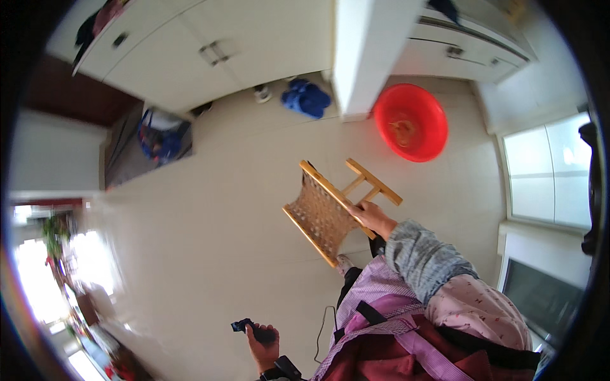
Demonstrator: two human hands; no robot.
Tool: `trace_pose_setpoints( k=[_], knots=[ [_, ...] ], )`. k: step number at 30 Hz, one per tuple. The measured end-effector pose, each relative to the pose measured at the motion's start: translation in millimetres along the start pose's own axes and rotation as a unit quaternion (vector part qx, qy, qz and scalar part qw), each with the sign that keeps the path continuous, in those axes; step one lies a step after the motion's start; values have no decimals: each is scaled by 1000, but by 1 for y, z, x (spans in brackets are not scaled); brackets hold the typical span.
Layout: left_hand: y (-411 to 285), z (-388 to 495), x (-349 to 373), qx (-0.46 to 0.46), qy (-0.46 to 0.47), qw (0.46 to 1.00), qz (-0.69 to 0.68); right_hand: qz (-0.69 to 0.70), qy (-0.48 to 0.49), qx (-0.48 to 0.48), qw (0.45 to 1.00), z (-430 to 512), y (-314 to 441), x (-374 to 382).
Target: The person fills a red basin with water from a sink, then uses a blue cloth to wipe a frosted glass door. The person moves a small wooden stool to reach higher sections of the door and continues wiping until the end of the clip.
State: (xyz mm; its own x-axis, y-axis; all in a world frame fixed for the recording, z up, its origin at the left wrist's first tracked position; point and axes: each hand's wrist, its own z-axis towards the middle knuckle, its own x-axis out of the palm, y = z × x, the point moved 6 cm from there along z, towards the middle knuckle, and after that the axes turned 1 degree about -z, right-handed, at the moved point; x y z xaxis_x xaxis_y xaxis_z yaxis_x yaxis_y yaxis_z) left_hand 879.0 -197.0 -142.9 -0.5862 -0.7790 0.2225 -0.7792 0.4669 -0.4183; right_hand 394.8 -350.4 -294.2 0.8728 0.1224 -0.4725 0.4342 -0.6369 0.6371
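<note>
My right hand (374, 217) grips the near wooden rail of a folding stool (324, 207) with a brown woven, sagging seat. The stool is tilted, and its H-shaped wooden leg frame (374, 181) sticks out towards the upper right. My left hand (263, 340), lower in the view and well apart from the stool, is closed around a small black object (255, 331) whose kind I cannot make out. A dark band with a small device (286, 366) sits at the left wrist.
A red plastic basin (412, 124) stands on the tiled floor (200, 228) beside a white pillar (360, 62). Blue slippers (306, 98) and a shoe (261, 94) lie by white cabinets (228, 52). A blue bag (162, 138) rests on a grey mat. A cable (320, 333) hangs near my apron.
</note>
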Motion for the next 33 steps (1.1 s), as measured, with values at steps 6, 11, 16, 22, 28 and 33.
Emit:
trace_pose_setpoints(
  k=[6, 11, 16, 22, 28, 33],
  knots=[
    [-71, 103, 87, -2, 111, 982, 154, 76, -124, 79, 986, -27, -75, -37],
    [-140, 116, 160, -29, 65, 962, 264, 95, -191, 159, 964, -52, -108, -50],
    [-57, 135, 199, -75, 61, 939, 329, 83, -275, 126, 950, -56, -185, -50],
    [-27, 116, 322, -109, 161, 858, 476, 298, -213, 207, 907, -75, -239, -39],
    [36, 96, 388, -98, 236, 757, 601, 319, -277, 229, 877, -132, -362, -91],
    [69, 93, 392, -87, 185, 757, 621, 228, -290, 352, 860, -156, -452, -101]
  ],
)
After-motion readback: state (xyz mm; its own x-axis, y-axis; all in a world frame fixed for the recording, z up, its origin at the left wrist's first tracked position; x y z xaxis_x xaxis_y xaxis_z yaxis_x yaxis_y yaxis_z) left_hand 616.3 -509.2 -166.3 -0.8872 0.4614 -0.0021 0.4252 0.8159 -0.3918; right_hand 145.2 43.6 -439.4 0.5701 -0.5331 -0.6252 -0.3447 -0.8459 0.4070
